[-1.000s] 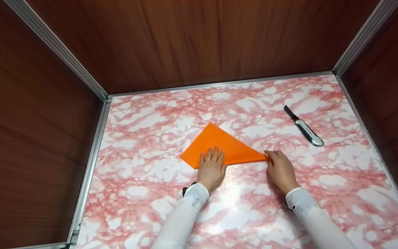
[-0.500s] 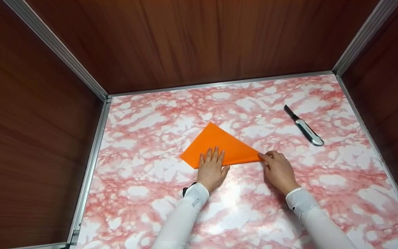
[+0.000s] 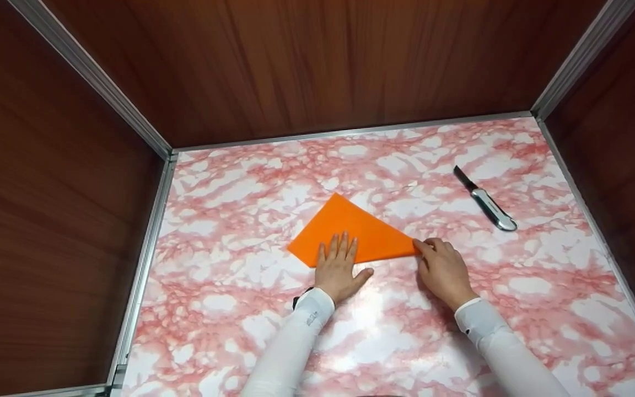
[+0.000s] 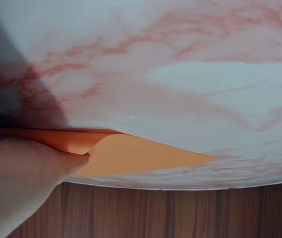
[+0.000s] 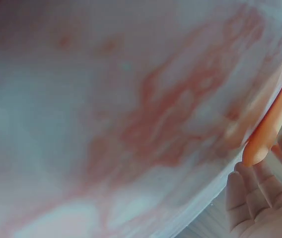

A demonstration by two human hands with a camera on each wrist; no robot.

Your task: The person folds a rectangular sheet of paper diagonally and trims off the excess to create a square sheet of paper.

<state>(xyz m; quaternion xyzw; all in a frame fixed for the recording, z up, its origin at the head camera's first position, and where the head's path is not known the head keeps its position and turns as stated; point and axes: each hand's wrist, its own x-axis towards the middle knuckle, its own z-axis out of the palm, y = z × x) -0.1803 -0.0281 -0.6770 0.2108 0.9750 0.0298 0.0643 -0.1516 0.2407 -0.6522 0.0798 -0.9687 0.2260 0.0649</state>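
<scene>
A sheet of orange paper (image 3: pixel 372 234), folded over, lies in the middle of the table in the head view, with a long edge toward the person. My left hand (image 3: pixel 337 275) rests flat on its near left part, fingers spread and thumb out to the right. The right corner of the paper is pinched by my right hand (image 3: pixel 445 273). In the left wrist view the orange paper (image 4: pixel 136 153) curves up beside my left hand (image 4: pixel 19 181). The right wrist view has the paper's rounded end (image 5: pixel 260 148) between thumb and fingers of my right hand (image 5: pixel 262 198).
A utility knife (image 3: pixel 491 208) with its dark blade out lies at the back right of the pink marbled table (image 3: pixel 229 331). Brown wood-grain panels (image 3: pixel 317 66) with metal edging enclose the left, back and right sides.
My right hand has shifted its hold slightly left at the paper's right corner, its thumb now on top. The left thumb has spread outward. The knife has stayed in place.
</scene>
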